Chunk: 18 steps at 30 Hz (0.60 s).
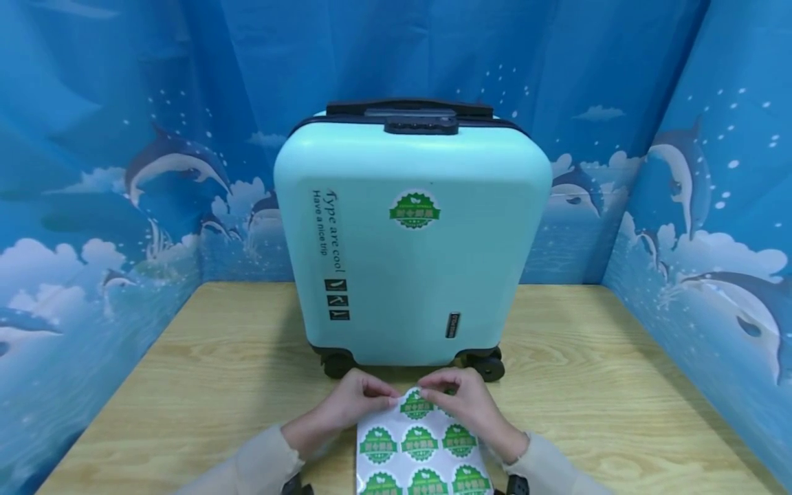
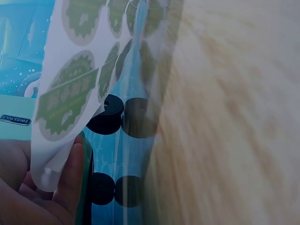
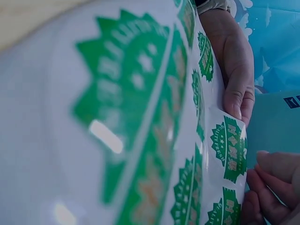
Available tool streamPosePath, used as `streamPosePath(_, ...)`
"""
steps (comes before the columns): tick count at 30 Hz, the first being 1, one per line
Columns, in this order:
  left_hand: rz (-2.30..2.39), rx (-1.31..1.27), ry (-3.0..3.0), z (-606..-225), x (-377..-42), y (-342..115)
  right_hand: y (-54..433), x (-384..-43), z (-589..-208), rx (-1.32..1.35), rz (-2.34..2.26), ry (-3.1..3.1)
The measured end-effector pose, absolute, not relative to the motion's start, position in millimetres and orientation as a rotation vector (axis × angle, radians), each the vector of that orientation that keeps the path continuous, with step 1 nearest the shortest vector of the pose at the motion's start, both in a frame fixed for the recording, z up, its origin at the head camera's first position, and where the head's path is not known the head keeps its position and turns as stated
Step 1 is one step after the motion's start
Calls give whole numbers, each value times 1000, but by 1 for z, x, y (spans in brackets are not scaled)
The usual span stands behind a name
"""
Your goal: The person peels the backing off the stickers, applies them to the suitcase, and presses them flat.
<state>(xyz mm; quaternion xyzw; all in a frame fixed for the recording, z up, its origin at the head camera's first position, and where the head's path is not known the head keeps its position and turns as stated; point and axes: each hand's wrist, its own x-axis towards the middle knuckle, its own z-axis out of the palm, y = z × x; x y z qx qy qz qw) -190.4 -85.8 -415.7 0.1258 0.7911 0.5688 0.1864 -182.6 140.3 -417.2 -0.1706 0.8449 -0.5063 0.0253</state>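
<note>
A white sheet of round green stickers [image 1: 385, 417] lies at the front of the table, its far edge lifted. My left hand [image 1: 355, 399] pinches the far left corner between thumb and fingers; in the left wrist view that corner bends over the fingers [image 2: 70, 173]. My right hand [image 1: 464, 399] has curled fingers gripping the far edge, close beside the top middle sticker [image 1: 416, 405]. In the right wrist view its fingers [image 3: 276, 164] are at the sheet's edge, partly hidden. Behind both hands stands a mint-green suitcase [image 1: 396, 275], with one green sticker [image 1: 414, 210] on its upper front.
The suitcase stands upright on black wheels [image 1: 485, 364] on a wooden table [image 1: 575, 385]. A black handle [image 1: 421, 125] tops it, and lettering [image 1: 331, 230] runs down its left side. Blue dolphin-print curtains [image 1: 167, 158] enclose the back and sides.
</note>
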Motion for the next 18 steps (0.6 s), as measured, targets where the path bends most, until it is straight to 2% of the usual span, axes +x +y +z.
streamPosePath(18, 1599, 446, 2260, -415, -190, -88, 139, -186, -419, -671, -1454, 2630)
